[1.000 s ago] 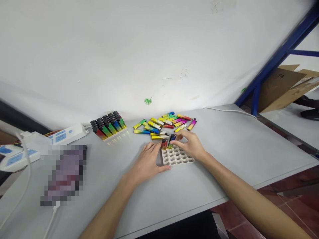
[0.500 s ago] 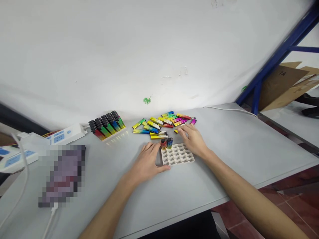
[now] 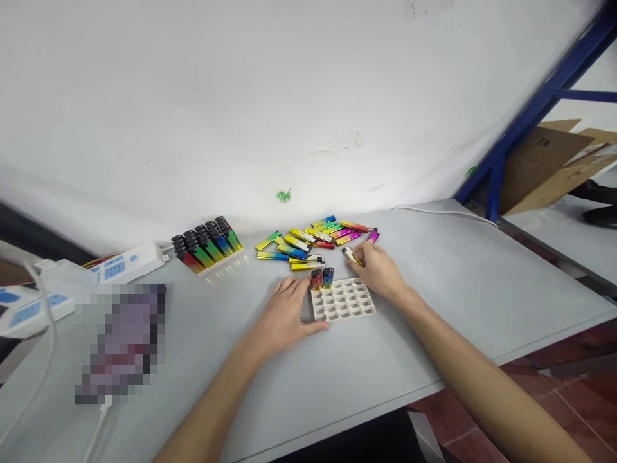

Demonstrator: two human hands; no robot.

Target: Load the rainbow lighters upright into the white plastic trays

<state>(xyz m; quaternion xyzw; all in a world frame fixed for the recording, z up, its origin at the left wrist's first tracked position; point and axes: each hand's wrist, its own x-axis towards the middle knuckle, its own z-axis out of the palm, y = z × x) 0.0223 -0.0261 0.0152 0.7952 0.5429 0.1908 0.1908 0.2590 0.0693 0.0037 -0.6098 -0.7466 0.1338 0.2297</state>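
Note:
A pale tray point(image 3: 344, 302) with rows of holes lies on the grey table. Two upright lighters, one red point(image 3: 316, 280) and one blue point(image 3: 328, 278), stand in its back left holes. My left hand point(image 3: 285, 315) rests at the tray's left side, thumb spread from the fingers along the front left corner. Just behind the tray's right part, my right hand point(image 3: 378, 269) grips a yellow lighter point(image 3: 353, 257) with a pale end between thumb and fingers. Several shiny multicoloured lighters point(image 3: 299, 239) lie in a loose pile behind the tray.
At the back left stands a holder point(image 3: 230, 258) filled with upright lighters. White power strips point(image 3: 118, 265) and a blurred device point(image 3: 123, 344) with a cable are on the left. A white cable point(image 3: 448, 211) runs along the back right, near a blue metal frame point(image 3: 496, 186) and cardboard boxes point(image 3: 544, 167).
My right hand has drawn slightly back toward me, and the yellow lighter in it has turned, with its pale end now showing. My left hand has stayed where it was.

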